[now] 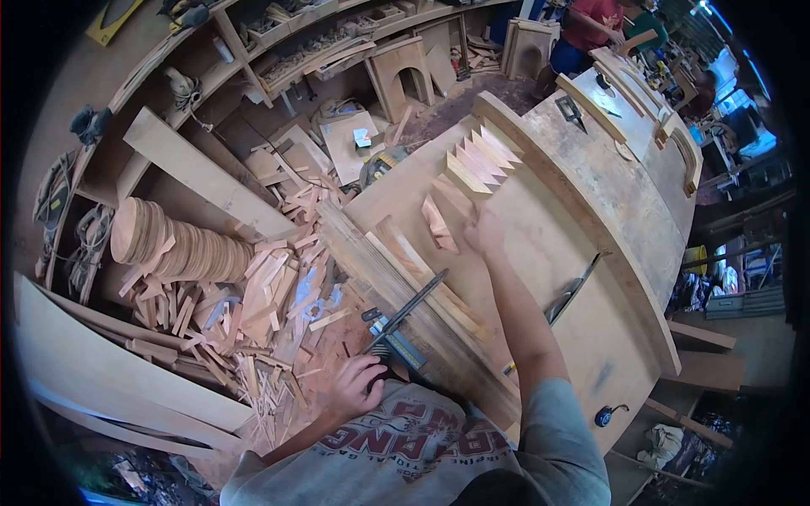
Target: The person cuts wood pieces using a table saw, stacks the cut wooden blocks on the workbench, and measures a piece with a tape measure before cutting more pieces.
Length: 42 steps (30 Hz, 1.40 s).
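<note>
My right hand (484, 233) reaches over the plywood saw table, its fingers closed on the near end of a wooden block (453, 196). Left of that block lies a reddish, angled wood offcut (438, 224). Just beyond stands a row of pointed wooden pieces (483, 158), set side by side. My left hand (358, 386) is low at the table's near edge, fingers curled against a dark rounded part that I cannot make out. Beside it are a blue metal fitting (403, 344) and a dark metal bar (411, 309). A saw blade (567, 297) protrudes through the table, right of my right forearm.
A long wooden fence (601, 232) crosses the table. Wooden strips (422, 274) lie along the near side. A tape measure (604, 417) rests at the right. Scrap wood (270, 291) and stacked round discs (181, 240) fill the left floor. A person in red (589, 25) stands at the back.
</note>
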### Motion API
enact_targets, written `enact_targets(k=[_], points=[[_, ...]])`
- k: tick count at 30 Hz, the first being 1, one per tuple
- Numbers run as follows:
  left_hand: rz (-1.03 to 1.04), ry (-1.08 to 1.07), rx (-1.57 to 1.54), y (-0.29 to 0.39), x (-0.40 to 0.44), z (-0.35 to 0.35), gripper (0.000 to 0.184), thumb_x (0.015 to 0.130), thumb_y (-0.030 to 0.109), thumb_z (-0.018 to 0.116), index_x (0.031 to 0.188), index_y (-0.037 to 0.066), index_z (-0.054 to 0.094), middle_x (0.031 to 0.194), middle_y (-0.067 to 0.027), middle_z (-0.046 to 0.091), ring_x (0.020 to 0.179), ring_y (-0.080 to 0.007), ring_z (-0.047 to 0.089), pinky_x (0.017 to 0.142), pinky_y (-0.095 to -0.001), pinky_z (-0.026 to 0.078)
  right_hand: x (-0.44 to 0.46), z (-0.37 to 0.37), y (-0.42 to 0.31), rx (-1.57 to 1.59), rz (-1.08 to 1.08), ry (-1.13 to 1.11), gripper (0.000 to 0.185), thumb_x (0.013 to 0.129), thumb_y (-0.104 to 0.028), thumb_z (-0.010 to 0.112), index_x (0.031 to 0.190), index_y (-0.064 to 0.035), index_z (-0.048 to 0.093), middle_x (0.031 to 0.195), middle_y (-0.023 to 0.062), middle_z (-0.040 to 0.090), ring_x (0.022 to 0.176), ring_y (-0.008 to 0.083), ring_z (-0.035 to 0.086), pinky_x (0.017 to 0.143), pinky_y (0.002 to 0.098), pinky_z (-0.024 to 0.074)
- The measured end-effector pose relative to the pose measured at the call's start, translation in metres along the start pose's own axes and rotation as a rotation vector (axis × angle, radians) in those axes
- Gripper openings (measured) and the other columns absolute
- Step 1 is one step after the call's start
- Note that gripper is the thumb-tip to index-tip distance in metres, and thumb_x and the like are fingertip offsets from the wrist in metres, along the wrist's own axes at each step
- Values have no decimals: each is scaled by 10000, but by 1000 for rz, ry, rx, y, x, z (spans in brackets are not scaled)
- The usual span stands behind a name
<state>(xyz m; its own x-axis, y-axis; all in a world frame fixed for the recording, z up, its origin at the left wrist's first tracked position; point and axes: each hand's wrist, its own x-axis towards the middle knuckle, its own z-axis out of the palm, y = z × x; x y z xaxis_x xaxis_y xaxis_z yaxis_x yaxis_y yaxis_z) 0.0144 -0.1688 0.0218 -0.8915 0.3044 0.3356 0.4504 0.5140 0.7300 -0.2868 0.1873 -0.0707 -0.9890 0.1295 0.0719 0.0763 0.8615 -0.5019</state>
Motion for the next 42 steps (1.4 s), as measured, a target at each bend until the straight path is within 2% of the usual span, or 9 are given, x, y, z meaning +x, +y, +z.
enact_targets(k=[7, 14, 18, 20, 27, 32, 35, 37, 42], points=[[45, 61, -31, 2, 27, 12, 233, 810, 61, 771, 1042, 44, 766, 1153, -142, 721, 1010, -352, 715, 885, -437, 592, 7, 10, 8, 286, 13, 39, 344, 983, -295, 632, 1223, -66, 722, 1084, 223, 744, 1039, 438, 707, 897, 544, 548], [33, 356, -41, -27, 118, 20, 215, 869, 83, 723, 1071, 17, 759, 1154, -176, 715, 1068, -346, 696, 933, -444, 555, 6, -10, 2, 76, 138, 66, 427, 986, -368, 677, 1202, -13, 772, 1066, 255, 774, 908, 394, 760, 818, 481, 588], [-74, 537, -125, -65, 190, 33, 262, 947, 135, 660, 1166, 7, 727, 1221, -185, 686, 1156, -321, 658, 969, -411, 529, -8, 16, 12, 132, -181, 165, 858, 800, -553, 840, 1490, -102, 600, 1432, 249, 634, 1289, 401, 627, 1087, 511, 490], [-149, 551, -258, -76, 220, 41, 290, 999, 147, 582, 1211, -14, 695, 1255, -180, 668, 1181, -316, 635, 1028, -400, 497, -30, -19, -34, -107, -120, -93, 1093, 720, -579, 869, 1603, -109, 428, 1643, 258, 384, 1505, 443, 397, 1214, 547, 371], [-119, 567, -236, -106, 233, 65, 303, 1042, 125, 480, 1203, -32, 682, 1238, -187, 665, 1200, -332, 624, 1080, -408, 464, -8, -4, -30, -107, -133, -102, 957, 708, -472, 859, 1536, -131, 520, 1606, 287, 424, 1482, 477, 406, 1191, 576, 373], [-142, 558, -147, -110, 233, 72, 379, 1084, 213, 424, 1158, -38, 697, 1194, -193, 677, 1173, -359, 635, 1082, -432, 461, 11, -2, -34, -225, -132, 231, 920, 808, -558, 765, 1575, -124, 500, 1641, 306, 392, 1526, 538, 330, 1177, 700, 317], [-70, 525, -178, -109, 234, 75, 426, 1093, 245, 391, 1147, -54, 690, 1202, -203, 674, 1163, -369, 637, 1088, -450, 455, 32, -15, -39, -217, -38, 118, 1016, 830, -653, 726, 1645, -136, 408, 1699, 315, 291, 1567, 563, 238, 1176, 761, 271], [-82, 520, -145, -105, 235, 71, 434, 1090, 241, 375, 1132, -64, 681, 1199, -214, 671, 1167, -375, 633, 1088, -455, 453, 48, -41, -55, -348, 5, -343, 1077, 892, -697, 668, 1718, -158, 233, 1750, 328, 125, 1631, 521, 75, 1228, 777, 173], [-68, 505, -140, -105, 235, 72, 431, 1070, 216, 358, 1127, -71, 674, 1193, -220, 669, 1162, -379, 631, 1087, -460, 453, 54, 4, -33, -300, -9, -196, 1050, 859, -660, 717, 1686, -154, 315, 1747, 285, 173, 1610, 506, 163, 1176, 791, 249]])
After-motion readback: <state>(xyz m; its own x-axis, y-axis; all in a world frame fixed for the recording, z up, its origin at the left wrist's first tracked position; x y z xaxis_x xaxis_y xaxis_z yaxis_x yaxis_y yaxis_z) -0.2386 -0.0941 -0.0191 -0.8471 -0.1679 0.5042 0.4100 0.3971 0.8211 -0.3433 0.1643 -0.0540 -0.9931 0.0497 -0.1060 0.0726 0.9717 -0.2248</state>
